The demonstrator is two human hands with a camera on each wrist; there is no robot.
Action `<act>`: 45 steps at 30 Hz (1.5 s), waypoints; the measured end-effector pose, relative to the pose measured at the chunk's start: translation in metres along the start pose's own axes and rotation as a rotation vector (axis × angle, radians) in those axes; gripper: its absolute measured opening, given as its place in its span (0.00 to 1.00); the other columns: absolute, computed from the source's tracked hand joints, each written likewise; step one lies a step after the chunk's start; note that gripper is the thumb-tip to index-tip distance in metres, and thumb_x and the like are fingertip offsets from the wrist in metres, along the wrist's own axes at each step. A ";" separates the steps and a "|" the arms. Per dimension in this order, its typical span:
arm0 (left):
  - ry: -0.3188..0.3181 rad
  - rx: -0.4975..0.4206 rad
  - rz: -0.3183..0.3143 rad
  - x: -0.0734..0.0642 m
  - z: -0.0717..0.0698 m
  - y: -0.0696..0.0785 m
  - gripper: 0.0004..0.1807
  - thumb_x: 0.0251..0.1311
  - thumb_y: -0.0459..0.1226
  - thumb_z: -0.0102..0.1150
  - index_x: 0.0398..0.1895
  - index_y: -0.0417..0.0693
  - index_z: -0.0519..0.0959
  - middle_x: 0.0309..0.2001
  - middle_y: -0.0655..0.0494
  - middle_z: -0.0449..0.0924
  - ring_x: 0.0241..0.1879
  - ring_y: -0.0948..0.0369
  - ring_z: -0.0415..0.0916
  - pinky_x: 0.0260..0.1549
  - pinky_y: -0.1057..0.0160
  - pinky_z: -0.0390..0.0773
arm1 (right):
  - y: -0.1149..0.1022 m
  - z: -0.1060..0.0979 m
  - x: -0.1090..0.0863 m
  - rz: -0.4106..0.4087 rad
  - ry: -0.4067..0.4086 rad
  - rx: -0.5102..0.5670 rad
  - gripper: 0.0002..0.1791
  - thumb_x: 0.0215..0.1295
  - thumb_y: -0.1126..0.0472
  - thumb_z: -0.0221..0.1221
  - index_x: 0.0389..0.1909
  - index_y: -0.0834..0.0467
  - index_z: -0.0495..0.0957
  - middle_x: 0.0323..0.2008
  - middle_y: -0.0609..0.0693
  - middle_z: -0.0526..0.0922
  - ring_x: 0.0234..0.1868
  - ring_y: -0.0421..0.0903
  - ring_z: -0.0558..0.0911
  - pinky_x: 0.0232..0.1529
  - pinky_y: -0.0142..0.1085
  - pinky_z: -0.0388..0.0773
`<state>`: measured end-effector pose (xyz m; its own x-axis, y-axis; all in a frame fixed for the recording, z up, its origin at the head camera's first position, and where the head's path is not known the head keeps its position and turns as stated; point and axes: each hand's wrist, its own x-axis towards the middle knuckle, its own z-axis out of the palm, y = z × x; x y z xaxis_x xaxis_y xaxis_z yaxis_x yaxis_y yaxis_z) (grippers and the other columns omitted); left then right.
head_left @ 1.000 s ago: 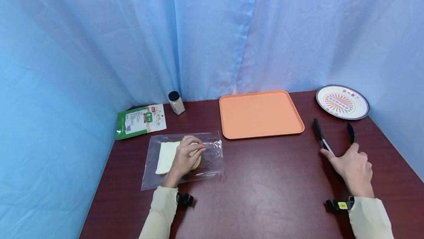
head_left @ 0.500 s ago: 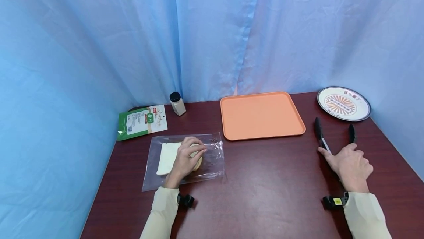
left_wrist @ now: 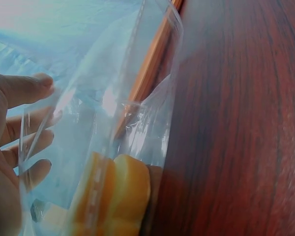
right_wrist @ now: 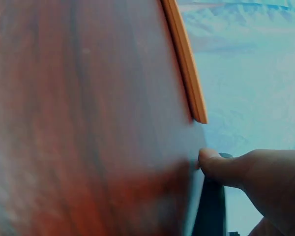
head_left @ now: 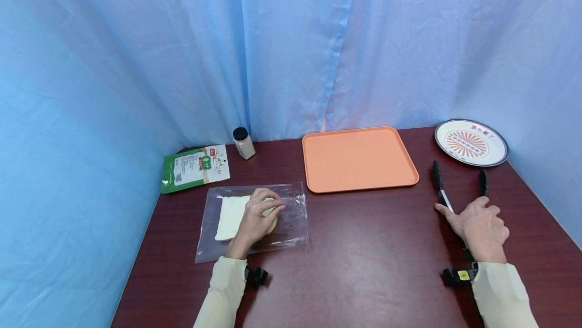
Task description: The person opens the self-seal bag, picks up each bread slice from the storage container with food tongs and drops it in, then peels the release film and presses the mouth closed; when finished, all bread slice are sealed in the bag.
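In the head view, slices of white bread lie in a clear plastic bag at the left of the table. My left hand is over the bag and pinches its raised film between thumb and fingers, hiding part of the bread. The left wrist view shows this film standing up near the fingers, with yellow-brown crusts below. At the right, my right hand grips black-tipped tongs, whose arms are spread apart. Its thumb lies along one arm in the right wrist view.
An orange tray sits at the back middle of the dark red table. A patterned plate stands at the back right. Behind the bag are a green-and-white packet and a black-capped jar. Blue curtains enclose the table.
My right hand has shifted slightly left and away from me on the tongs, which stay spread. My left hand holds almost still at the bag. The head view has tilted a little.
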<state>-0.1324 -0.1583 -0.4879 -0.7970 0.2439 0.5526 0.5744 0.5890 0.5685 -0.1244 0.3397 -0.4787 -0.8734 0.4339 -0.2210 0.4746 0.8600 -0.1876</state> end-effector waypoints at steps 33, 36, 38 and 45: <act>0.000 0.009 0.039 0.020 -0.021 0.001 0.08 0.56 0.31 0.71 0.40 0.42 0.88 0.45 0.45 0.86 0.51 0.51 0.76 0.53 0.48 0.76 | -0.161 -0.026 -0.024 -0.686 0.180 0.286 0.25 0.72 0.52 0.57 0.63 0.62 0.74 0.50 0.66 0.81 0.49 0.62 0.82 0.44 0.57 0.78; -0.026 0.024 -0.002 0.028 -0.029 0.003 0.09 0.57 0.32 0.70 0.42 0.42 0.88 0.47 0.44 0.85 0.53 0.50 0.76 0.55 0.45 0.75 | -0.178 -0.024 -0.024 -0.739 0.143 0.292 0.24 0.72 0.53 0.58 0.64 0.62 0.74 0.50 0.65 0.82 0.48 0.60 0.82 0.45 0.55 0.79; -0.057 0.041 -0.045 0.034 -0.035 0.005 0.10 0.57 0.32 0.70 0.43 0.42 0.88 0.48 0.44 0.84 0.54 0.50 0.76 0.55 0.44 0.75 | -0.190 -0.021 -0.023 -0.774 0.118 0.295 0.24 0.72 0.54 0.58 0.64 0.61 0.75 0.49 0.64 0.82 0.48 0.59 0.83 0.45 0.54 0.80; -0.294 0.049 -0.254 0.062 -0.044 0.004 0.16 0.62 0.38 0.67 0.52 0.42 0.84 0.56 0.44 0.82 0.61 0.48 0.75 0.61 0.45 0.75 | -0.228 0.001 -0.018 -0.875 0.025 0.339 0.21 0.70 0.57 0.60 0.60 0.61 0.78 0.48 0.60 0.85 0.45 0.55 0.84 0.45 0.50 0.81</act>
<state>-0.1715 -0.1747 -0.4252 -0.9362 0.2918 0.1961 0.3483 0.6933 0.6309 -0.2167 0.1351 -0.4324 -0.9351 -0.3209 0.1504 -0.3491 0.7606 -0.5474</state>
